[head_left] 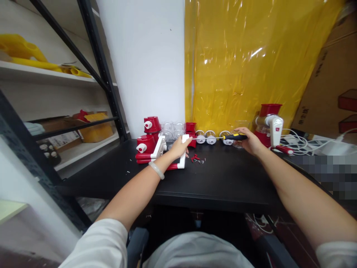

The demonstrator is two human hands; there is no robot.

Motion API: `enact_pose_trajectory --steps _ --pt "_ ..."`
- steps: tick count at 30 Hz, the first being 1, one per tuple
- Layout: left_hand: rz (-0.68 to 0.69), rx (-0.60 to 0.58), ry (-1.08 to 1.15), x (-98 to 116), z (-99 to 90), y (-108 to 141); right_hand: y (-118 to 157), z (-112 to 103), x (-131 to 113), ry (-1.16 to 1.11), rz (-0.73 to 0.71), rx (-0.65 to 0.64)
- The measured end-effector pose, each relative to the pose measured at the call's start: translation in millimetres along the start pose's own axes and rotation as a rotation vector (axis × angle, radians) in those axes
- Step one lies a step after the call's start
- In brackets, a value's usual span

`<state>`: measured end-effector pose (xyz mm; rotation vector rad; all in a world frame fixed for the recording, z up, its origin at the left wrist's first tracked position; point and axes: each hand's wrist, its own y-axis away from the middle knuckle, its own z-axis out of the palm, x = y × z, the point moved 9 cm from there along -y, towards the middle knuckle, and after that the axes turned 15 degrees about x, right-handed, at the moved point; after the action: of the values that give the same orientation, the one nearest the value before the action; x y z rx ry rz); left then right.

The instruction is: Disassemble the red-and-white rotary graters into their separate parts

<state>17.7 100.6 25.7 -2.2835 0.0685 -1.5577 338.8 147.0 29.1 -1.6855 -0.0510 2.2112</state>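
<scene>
My left hand (178, 147) is closed around a white crank handle (182, 161) with a red grip, a little above the black table. In my right hand (249, 140) is a screwdriver (234, 137) with a black and yellow handle, held level. Its long shaft points left and its tip reaches the upper end of the crank handle by my left fingers; exact contact is too small to tell. Small red parts (195, 158) and several screws (202, 162) lie on the table below. More white crank arms with red grips (143, 158) are stacked left of my left hand.
Red grater housings (146, 143) stand at the back left beside clear cups (173, 128). White-rimmed drums (210, 137) line the back edge. An assembled red and white rotary grater (276, 128) stands right, near white cables (304, 143). A black-framed shelf (107, 89) borders the left.
</scene>
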Motion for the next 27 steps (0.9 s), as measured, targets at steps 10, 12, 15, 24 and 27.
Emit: enact_pose_trajectory --steps 10,12,15,24,27 --pt "0.017 0.01 -0.011 1.3 -3.5 -3.1 -6.2 1.3 16.8 0.291 -0.083 -0.065" --pt "0.019 0.009 -0.004 1.6 -3.7 -3.2 -3.0 2.7 15.0 0.23 -0.054 -0.042" --pt "0.02 0.01 0.008 1.9 -4.0 -2.8 4.8 8.0 9.0 0.081 0.007 -0.048" --pt "0.021 -0.025 -0.001 2.6 2.5 3.5 9.2 5.6 0.1 -0.118 0.081 -0.078" --pt "0.016 -0.009 -0.002 2.8 0.9 2.9 0.3 0.4 10.9 0.006 0.072 -0.038"
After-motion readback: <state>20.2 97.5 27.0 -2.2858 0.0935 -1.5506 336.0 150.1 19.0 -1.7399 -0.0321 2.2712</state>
